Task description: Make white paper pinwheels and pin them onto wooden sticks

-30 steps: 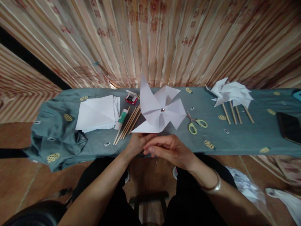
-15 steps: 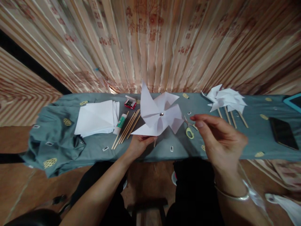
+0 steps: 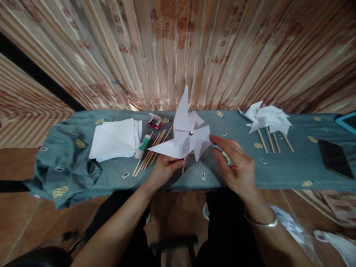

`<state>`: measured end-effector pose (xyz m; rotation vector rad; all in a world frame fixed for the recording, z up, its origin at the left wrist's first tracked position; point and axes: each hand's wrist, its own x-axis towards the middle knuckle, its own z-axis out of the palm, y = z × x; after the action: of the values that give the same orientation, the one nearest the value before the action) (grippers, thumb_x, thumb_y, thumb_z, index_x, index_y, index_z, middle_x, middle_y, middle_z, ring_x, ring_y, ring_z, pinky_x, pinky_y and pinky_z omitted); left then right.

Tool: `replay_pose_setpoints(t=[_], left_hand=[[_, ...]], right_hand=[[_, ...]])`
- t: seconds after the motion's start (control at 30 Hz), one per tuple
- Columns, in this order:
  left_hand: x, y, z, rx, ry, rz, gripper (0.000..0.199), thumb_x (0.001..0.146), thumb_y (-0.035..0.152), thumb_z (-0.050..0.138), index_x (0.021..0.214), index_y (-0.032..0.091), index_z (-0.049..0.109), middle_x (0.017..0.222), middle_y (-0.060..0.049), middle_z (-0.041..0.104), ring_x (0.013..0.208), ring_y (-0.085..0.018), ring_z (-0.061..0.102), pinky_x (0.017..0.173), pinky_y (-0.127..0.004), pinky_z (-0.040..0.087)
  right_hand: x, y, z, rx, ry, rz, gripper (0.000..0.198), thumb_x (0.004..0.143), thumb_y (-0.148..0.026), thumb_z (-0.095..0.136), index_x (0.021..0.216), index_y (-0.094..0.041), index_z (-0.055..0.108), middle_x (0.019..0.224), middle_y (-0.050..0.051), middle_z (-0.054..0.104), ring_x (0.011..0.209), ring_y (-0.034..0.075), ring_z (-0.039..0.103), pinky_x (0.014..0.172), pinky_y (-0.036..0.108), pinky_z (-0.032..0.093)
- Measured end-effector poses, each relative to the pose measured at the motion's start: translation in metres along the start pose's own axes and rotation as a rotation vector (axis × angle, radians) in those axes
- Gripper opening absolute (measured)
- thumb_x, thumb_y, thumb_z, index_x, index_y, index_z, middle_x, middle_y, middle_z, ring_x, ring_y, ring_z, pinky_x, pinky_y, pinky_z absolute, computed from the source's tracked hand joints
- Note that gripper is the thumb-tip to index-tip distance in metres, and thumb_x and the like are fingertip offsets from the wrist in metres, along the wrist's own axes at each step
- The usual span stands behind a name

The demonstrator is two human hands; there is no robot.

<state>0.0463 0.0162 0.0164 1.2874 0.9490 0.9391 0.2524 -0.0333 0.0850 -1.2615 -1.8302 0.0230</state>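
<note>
A white paper pinwheel (image 3: 182, 142) with a shiny metal pin at its centre is held upright over the table. My left hand (image 3: 162, 172) is closed round its wooden stick, just below the blades; the lower end of the stick shows under the fingers. At the pinwheel's right side, my right hand (image 3: 240, 167) has thumb and forefinger apart, the forefinger at or touching a blade's edge. Behind that hand, green-handled scissors (image 3: 226, 157) are mostly hidden.
To the left lie a stack of white paper (image 3: 114, 139), a glue stick (image 3: 143, 145), several wooden sticks (image 3: 152, 150) and an open small red box (image 3: 154, 121). Several finished pinwheels (image 3: 268, 116) and a dark phone (image 3: 335, 158) lie to the right on the green cloth (image 3: 194, 181).
My right hand has moved left and slightly down, from beside the pinwheel to its edge. The blades have turned. My left hand stays almost where it was.
</note>
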Motion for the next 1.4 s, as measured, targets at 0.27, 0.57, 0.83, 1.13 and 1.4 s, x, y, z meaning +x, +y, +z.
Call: replay_pose_setpoints(t=[0.27, 0.57, 0.83, 1.13, 1.4], left_hand=[[-0.002, 0.009, -0.005, 0.092, 0.053, -0.051, 0.018, 0.068, 0.033, 0.076, 0.077, 0.018, 0.076, 0.081, -0.005, 0.077, 0.079, -0.021, 0.068, 0.079, -0.033, 0.053], [0.001, 0.014, 0.004, -0.099, 0.057, -0.064, 0.02, 0.066, 0.029, 0.076, 0.081, 0.017, 0.076, 0.093, -0.007, 0.078, 0.095, -0.024, 0.07, 0.095, -0.038, 0.053], [0.004, 0.017, 0.015, -0.143, 0.037, -0.126, 0.024, 0.065, 0.032, 0.08, 0.084, 0.017, 0.081, 0.085, -0.008, 0.079, 0.086, -0.022, 0.071, 0.085, -0.034, 0.054], [0.005, 0.015, 0.031, -0.244, 0.045, -0.189, 0.035, 0.062, 0.034, 0.084, 0.091, 0.017, 0.081, 0.095, -0.009, 0.079, 0.083, -0.021, 0.071, 0.08, -0.033, 0.055], [0.003, 0.004, 0.031, -0.173, -0.015, -0.221, 0.039, 0.068, 0.03, 0.079, 0.105, 0.016, 0.077, 0.089, -0.008, 0.078, 0.078, -0.019, 0.07, 0.075, -0.031, 0.056]], right_hand=[[-0.007, -0.016, 0.01, 0.364, -0.235, 0.162, 0.023, 0.095, -0.02, 0.058, 0.113, -0.023, 0.072, 0.103, 0.004, 0.078, 0.094, 0.016, 0.072, 0.083, 0.029, 0.056], [-0.012, 0.011, 0.016, 0.208, -0.623, 0.445, 0.024, 0.092, -0.036, 0.059, 0.087, -0.019, 0.075, 0.078, 0.003, 0.076, 0.066, 0.016, 0.066, 0.06, 0.026, 0.045], [-0.029, 0.011, 0.041, 0.474, -0.612, 0.609, 0.027, 0.085, -0.044, 0.067, 0.092, -0.019, 0.074, 0.081, 0.005, 0.077, 0.071, 0.017, 0.069, 0.066, 0.026, 0.05], [-0.032, 0.016, 0.036, 0.538, -0.507, 0.625, 0.032, 0.084, -0.049, 0.066, 0.079, -0.017, 0.071, 0.067, 0.0, 0.066, 0.06, 0.012, 0.056, 0.056, 0.023, 0.041], [-0.016, 0.078, -0.012, 0.357, -0.171, 0.688, 0.04, 0.076, -0.057, 0.069, 0.076, -0.017, 0.071, 0.062, 0.0, 0.065, 0.056, 0.012, 0.053, 0.055, 0.025, 0.043]])
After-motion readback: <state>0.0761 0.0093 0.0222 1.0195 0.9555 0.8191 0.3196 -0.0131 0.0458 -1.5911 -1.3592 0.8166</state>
